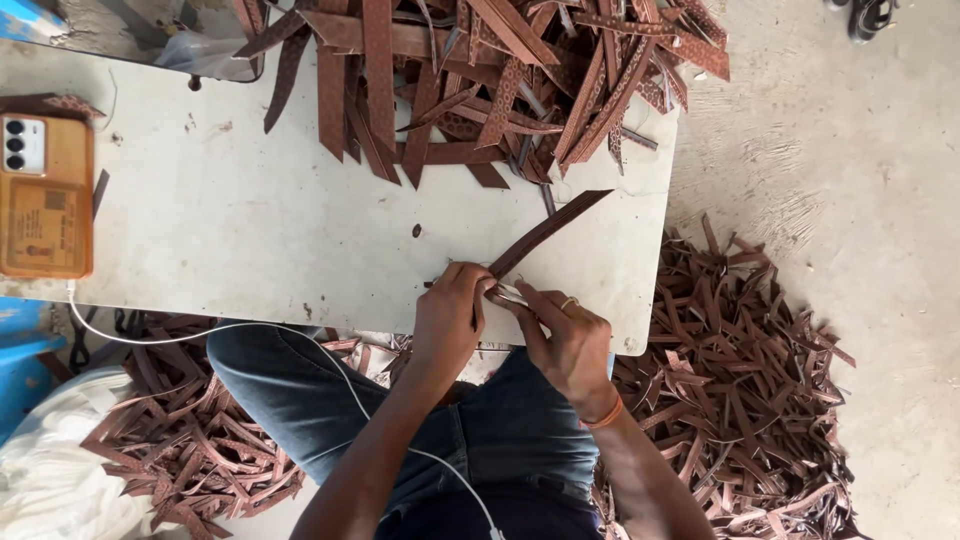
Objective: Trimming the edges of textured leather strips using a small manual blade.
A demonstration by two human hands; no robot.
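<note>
Both hands, left [450, 315] and right [562, 335], pinch 1 brown strip [545, 232] running toward 2 o'clock; keeping it taut seems wise.

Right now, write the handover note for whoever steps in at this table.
Left hand and right hand both pinch the near end of one long brown strip, which lies slantwise on the white table.
A heap of brown strips sits at the table's far edge.
More strips are piled on the floor to the right and to the left.
A phone lies at the table's left end, its white cable running across the lap.
Done: floor piles. Left: table heap, judging by layout.
</note>
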